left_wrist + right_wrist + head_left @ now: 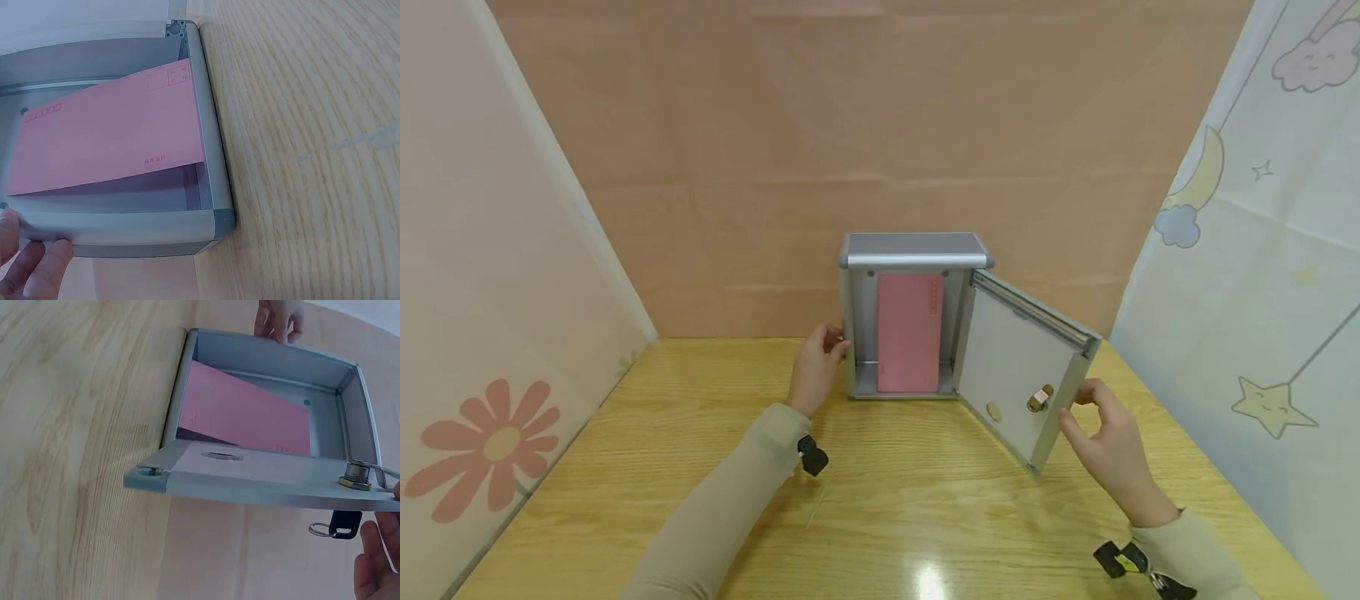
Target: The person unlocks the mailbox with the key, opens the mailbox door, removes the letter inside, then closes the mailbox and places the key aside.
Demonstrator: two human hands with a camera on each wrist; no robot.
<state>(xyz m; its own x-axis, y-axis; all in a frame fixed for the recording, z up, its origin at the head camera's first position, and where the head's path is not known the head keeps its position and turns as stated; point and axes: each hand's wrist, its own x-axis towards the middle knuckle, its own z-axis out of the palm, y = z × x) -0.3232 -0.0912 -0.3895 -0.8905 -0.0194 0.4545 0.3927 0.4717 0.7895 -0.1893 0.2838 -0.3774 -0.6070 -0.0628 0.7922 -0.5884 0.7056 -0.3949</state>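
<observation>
A silver metal mailbox (917,245) stands upright on the table, its door (1009,354) swung out to the right. Inside, a pink envelope (910,333) leans upright against the back wall. My left hand (816,372) holds the box's left side wall, thumb by the front rim and fingers on the outer face, as the left wrist view shows. With thumb and fingers, my right hand (1108,442) pinches the free edge of the door. A brass lock (1040,398) sits on the door's inner face near that hand. From the door's outer side hangs a black-headed key (345,524) with a ring.
The box rests toward the back of a wooden table (880,500), in front of an orange-brown backdrop (880,125). Printed white cloths flank it, a flower (501,444) on the left one and a star (1273,407) on the right.
</observation>
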